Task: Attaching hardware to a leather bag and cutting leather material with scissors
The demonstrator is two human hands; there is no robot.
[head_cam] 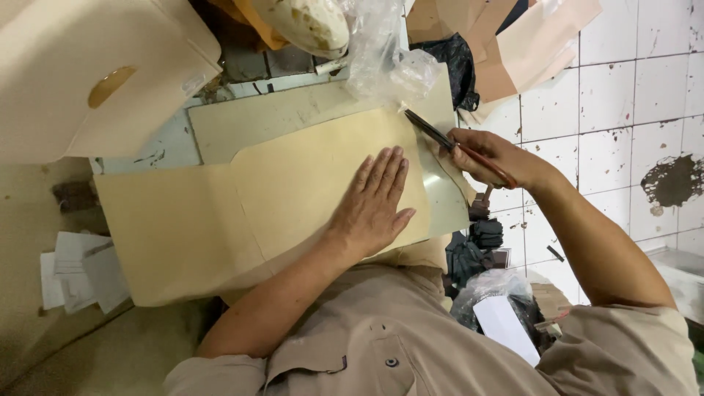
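A large tan sheet lies across a worktable, over a pale cutting board. My left hand rests flat on the sheet with its fingers spread, pressing it down near the right edge. My right hand grips a pair of scissors with red-orange handles. Their dark blades point up along the sheet's right edge, toward a crumpled clear plastic bag.
A stack of cream cut pieces sits at the upper left, more tan pieces at the upper right. White paper slips lie at the left. Dark scraps and bags hang beside the table over a white tiled floor.
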